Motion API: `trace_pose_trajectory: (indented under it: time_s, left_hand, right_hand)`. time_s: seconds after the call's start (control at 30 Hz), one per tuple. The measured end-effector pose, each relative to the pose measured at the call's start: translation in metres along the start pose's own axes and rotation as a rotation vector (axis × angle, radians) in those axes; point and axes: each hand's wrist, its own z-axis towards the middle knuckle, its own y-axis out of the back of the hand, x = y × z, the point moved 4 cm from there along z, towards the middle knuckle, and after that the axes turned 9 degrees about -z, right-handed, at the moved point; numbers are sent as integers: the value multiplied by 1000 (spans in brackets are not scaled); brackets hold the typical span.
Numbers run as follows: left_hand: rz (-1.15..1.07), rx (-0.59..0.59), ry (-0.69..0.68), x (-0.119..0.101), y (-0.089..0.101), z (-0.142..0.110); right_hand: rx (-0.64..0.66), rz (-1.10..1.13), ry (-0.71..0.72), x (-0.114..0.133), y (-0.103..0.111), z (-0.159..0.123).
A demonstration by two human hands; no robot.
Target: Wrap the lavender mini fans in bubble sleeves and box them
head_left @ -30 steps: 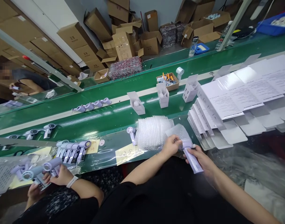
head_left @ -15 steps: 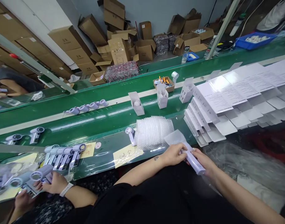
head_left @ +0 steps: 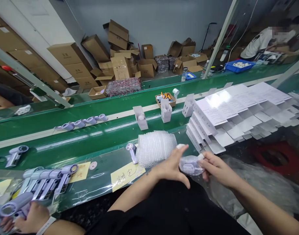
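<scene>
A handheld fan in a clear plastic bag point(head_left: 190, 166) is between my two hands, above my lap. My right hand point(head_left: 214, 167) pinches the bag's right end. On its left side my left hand point(head_left: 171, 167) is open, thumb and fingers spread apart, with a whitish cover on a fingertip. Just beyond my left hand lies a stack of bubble-wrap pouches point(head_left: 155, 148). A lilac handheld fan point(head_left: 132, 152) rests against the stack's left side, near a yellow handwritten note point(head_left: 126, 177).
White open-flapped boxes point(head_left: 220, 114) are stacked at right. Three small white boxes, one of them a box point(head_left: 166, 112), stand on the green conveyor point(head_left: 110, 137). Fans point(head_left: 49, 176) line the left bench, where a co-worker's hand point(head_left: 34, 217) grips one. A small carton of tools point(head_left: 165, 98) sits farther back.
The bagged fan has turned from lengthwise to a compact bundle seen nearly end-on. My left hand has let go and spread its fingers. The view has shifted right.
</scene>
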Motion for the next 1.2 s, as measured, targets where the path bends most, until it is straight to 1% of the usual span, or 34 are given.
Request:
trace_pose_trajectory:
  time_s: [0.03,0.07,0.1,0.13,0.17,0.2,0.23,0.27,0.3,0.33,0.37,0.43,0.47,0.5,0.53,0.57,0.63,0.7,0.73,0.8,0.87,0.9,0.93,0.97,1.0,1.03,1.07,1.13,1.2]
  left_hand:
    - [59,25,-34,1,-3,0]
    - [87,5,-48,3,-4,-1]
    - [85,-57,-36,7,-4,-1]
    - [49,-151,7,12,-1,-2]
    - [-20,-254,79,18,3,-4]
    - [-115,-349,163,24,9,-6]
    - [-227,-431,239,28,15,-10]
    - [-339,-499,294,32,21,-15]
    - [-438,-557,323,34,28,-19]
    - [-516,-605,323,34,35,-24]
    - [-575,-646,301,33,42,-29]
    - [-655,-714,247,32,55,-41]
    - [-684,-751,228,32,61,-48]
    - [-707,-796,212,32,68,-56]
    - [-726,-846,200,32,74,-65]
    - [-741,-901,191,33,82,-73]
    - [-773,-1009,157,32,98,-92]
    - [-814,-1109,88,30,116,-111]
    - [-836,-1151,43,28,125,-120]
    - [-874,-1231,-41,25,145,-141]
    - [-901,-1332,-104,23,164,-161]
    - [-915,-1387,-128,21,173,-171]
    - [-933,-1443,-152,20,181,-179]
    - [-950,-1495,-182,19,190,-186]
    - [-961,-1538,-216,18,198,-189]
    - [-963,-1575,-250,17,206,-189]
    - [-948,-1611,-284,17,215,-187]
    - [-865,-1678,-352,19,235,-173]
    - [-738,-1728,-383,27,259,-151]
  right_hand:
    - [76,-41,35,7,-1,1]
    - [135,-126,83,15,2,1]
    - [142,-244,151,24,11,2]
    - [94,-387,234,33,25,4]
    - [-4,-536,327,43,43,8]
    - [-172,-671,421,53,66,13]
    - [-288,-821,491,61,86,20]
    - [-358,-954,550,67,104,29]
    - [-368,-1054,598,71,119,41]
    - [-294,-1130,633,73,130,54]
    - [-191,-1180,656,74,137,66]
    - [25,-1218,688,80,144,86]
    - [90,-1215,705,87,145,93]
    - [112,-1203,728,96,144,99]
    - [95,-1184,759,107,141,103]
    - [47,-1156,799,121,137,107]
    - [-102,-1086,873,150,119,113]
    - [-203,-1004,925,174,88,123]
    - [-210,-953,946,183,67,129]
    - [-143,-830,1007,189,17,147]
    - [-59,-726,1048,184,-36,175]
    - [-39,-699,1043,178,-61,192]
    - [-35,-671,993,170,-85,213]
    - [-39,-656,898,160,-107,237]
    - [-55,-636,761,150,-125,262]
    - [-74,-609,654,142,-142,286]
    - [-84,-594,602,135,-158,307]
    - [-83,-562,544,126,-183,346]
    - [-73,-526,513,118,-199,379]
